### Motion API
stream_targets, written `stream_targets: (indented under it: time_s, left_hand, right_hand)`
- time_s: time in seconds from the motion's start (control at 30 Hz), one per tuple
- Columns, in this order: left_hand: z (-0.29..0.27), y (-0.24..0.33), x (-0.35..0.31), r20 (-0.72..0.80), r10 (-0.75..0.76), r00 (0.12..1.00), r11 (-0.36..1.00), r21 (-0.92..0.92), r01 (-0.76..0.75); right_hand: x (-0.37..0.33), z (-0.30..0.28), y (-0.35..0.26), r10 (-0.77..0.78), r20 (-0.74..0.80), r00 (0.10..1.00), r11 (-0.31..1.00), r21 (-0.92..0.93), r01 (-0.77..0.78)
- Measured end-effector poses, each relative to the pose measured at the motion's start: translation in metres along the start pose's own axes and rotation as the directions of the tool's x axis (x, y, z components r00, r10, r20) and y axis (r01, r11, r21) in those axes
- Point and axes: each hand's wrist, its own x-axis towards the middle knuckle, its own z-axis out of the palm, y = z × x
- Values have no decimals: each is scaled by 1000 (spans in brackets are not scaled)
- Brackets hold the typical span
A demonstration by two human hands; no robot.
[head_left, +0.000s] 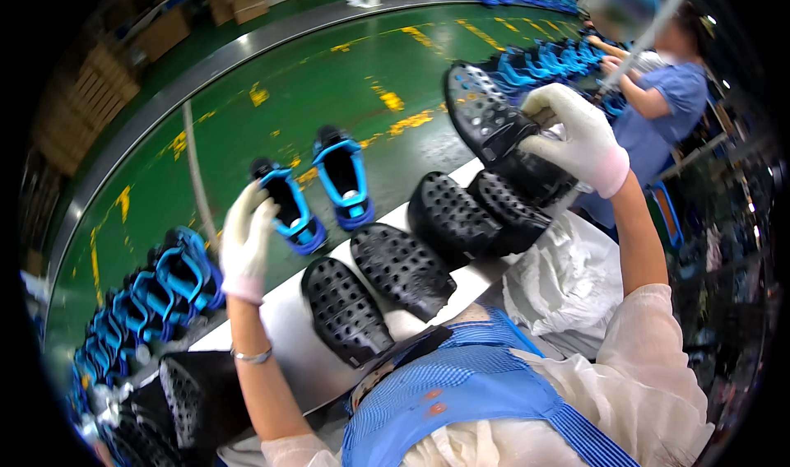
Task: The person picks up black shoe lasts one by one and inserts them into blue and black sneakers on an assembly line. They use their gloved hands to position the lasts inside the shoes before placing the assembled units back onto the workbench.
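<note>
While your left hand (247, 241) is hovering just beside a blue-lined shoe (295, 212), its empty grip standing apart, black perforated clogs (401, 269) are resting along the white worktop (284, 343), probably for easy reach; your right hand (576, 134) is clamping its grip on a raised clog (481, 109), leaving the holed front uncovered.

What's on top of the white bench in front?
Black perforated clogs line the white bench; the right hand holds another black clog. The surface beneath the resting clogs is covered, so anything there cannot be seen.
</note>
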Motion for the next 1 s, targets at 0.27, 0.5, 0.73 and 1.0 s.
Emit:
stream_targets:
  time_s: [0.27,0.5,0.73,1.0]
  left_hand:
    - [25,49,-18,263,-156,952,410,-860,305]
    - [14,28,-29,-215,-306,927,591,-807,8]
    - [8,-17,-15,-395,-293,871,766,-642,-33]
    - [1,-42,-31,51,4,999,896,442,-26]
  right_hand:
    - [63,114,-117,-411,174,895,828,482,287]
    - [77,182,-147,-401,356,844,870,436,230]
    - [83,209,-150,-362,400,842,909,350,225]
    - [118,215,-102,-305,556,773,942,57,331]
